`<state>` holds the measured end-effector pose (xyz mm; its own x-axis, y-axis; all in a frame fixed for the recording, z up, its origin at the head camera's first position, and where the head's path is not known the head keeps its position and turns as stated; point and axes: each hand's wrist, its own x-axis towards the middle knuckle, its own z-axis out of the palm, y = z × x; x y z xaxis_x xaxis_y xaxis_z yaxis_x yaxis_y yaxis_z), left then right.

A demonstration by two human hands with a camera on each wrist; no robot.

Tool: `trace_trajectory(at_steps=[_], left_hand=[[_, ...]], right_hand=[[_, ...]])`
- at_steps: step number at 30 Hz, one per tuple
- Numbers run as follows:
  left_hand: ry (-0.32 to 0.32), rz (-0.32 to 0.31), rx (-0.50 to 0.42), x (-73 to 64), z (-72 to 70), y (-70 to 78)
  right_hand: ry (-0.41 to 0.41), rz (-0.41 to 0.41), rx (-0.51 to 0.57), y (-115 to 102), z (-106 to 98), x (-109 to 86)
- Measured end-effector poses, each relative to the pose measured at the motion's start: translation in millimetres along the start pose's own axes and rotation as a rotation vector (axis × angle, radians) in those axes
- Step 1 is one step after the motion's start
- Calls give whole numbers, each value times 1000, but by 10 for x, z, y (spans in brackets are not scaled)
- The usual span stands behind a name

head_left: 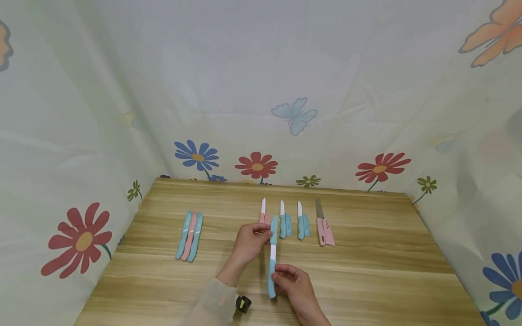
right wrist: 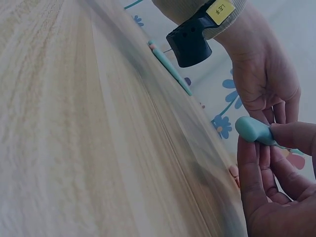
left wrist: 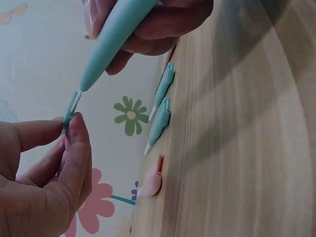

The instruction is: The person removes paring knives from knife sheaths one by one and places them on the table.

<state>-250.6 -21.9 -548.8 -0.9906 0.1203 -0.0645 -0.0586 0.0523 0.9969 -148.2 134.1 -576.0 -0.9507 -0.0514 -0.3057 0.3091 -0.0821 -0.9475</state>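
Note:
Over the middle of the table, my right hand (head_left: pixel 297 287) pinches the light-blue handle (head_left: pixel 271 278) of a small knife between thumb and fingers. My left hand (head_left: pixel 249 241) pinches the light-blue sheath (head_left: pixel 274 228) at the far end of the same knife. A stretch of white blade (head_left: pixel 273 251) shows between handle and sheath; its tip is hidden inside the sheath. In the left wrist view the handle (left wrist: pixel 113 44) points down toward the sheath (left wrist: pixel 70 111). The handle's rounded butt (right wrist: pixel 249 129) faces the camera in the right wrist view.
Behind the hands lie two bare blue knives (head_left: pixel 282 222) (head_left: pixel 301 224) with sheaths beside them, a grey-bladed pink knife (head_left: pixel 321 226), and a pink knife (head_left: pixel 263 213) partly covered by my left hand. Three sheathed knives (head_left: pixel 189 237) lie at left. Patterned fabric (head_left: pixel 228 90) surrounds the table.

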Motion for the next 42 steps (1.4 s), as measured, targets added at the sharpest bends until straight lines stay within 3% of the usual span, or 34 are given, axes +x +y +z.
trace_trajectory(at_steps=[17, 26, 31, 35, 42], left_hand=[[24, 16, 18, 189, -185, 123], [77, 11, 130, 289, -350, 80], [145, 16, 166, 348, -470, 15], [206, 15, 254, 384, -574, -55], [234, -5, 369, 420, -672, -152]], right_hand=[[-49, 11, 13, 51, 31, -18], [-54, 33, 0, 46, 40, -12], [-49, 37, -8, 45, 43, -4], [-34, 33, -24, 56, 28, 21], [5, 25, -53, 26, 24, 109]])
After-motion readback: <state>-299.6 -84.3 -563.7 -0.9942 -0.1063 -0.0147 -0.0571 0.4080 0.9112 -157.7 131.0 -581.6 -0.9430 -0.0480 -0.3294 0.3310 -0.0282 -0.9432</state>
